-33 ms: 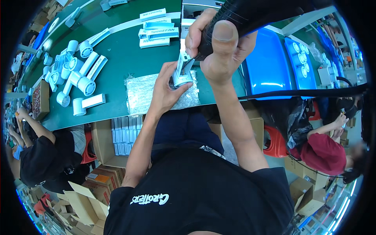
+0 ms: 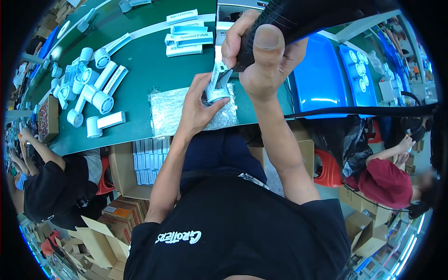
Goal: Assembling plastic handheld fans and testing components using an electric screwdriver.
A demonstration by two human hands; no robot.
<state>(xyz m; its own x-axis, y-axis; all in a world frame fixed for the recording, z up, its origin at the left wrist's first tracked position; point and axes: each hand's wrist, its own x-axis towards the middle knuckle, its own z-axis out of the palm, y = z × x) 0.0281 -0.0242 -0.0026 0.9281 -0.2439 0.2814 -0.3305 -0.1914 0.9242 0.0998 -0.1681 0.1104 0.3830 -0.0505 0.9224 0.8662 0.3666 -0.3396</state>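
Note:
In my left hand (image 2: 198, 105) is a white handheld fan part (image 2: 217, 93), its round end down on the bubble-wrap pad (image 2: 169, 112). The fingers and thumb curl round that round end, and its handle section stands upright. My right hand (image 2: 266, 70) grips a thick black tool (image 2: 289, 23) with a ribbed grip, thumb along the near side. The tool's lower end meets the top of the fan's handle. Its tip is hidden there, so its exact kind cannot be told.
Several white fan parts (image 2: 99, 100) lie heaped at the left. White handle covers (image 2: 186, 39) are stacked farther back. Blue trays (image 2: 319, 79) stand at the right, a black cable (image 2: 364, 112) crossing their near edge. A box of white pieces (image 2: 123, 170) sits below the table. People work on both sides.

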